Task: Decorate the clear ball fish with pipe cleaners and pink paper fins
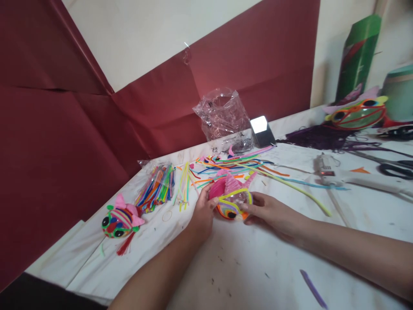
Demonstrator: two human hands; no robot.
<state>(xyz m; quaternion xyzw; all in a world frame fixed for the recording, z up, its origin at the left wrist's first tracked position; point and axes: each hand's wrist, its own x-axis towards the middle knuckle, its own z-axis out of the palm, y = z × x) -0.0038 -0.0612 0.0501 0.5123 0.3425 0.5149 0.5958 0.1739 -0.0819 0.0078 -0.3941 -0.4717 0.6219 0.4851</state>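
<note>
Both my hands hold a round craft figure (pixel 232 199) just above the white table. It has a clear body edged in yellow, pink ear-like pieces on top, and a black eye on an orange and purple patch low in front. My left hand (pixel 204 209) grips its left side, thumb on the front and fingers behind. On the right side, my right hand (pixel 269 214) has its thumb and fingers closed around the edge. Some fingertips are hidden behind the figure.
A finished-looking striped figure (pixel 118 221) sits at left by a bag of colourful pipe cleaners (pixel 156 187). Loose pipe cleaners (pixel 226 165) lie behind my hands. At right are a glue gun (pixel 361 177), scissors (pixel 395 165), another figure (pixel 358 114) and purple strands (pixel 314 137).
</note>
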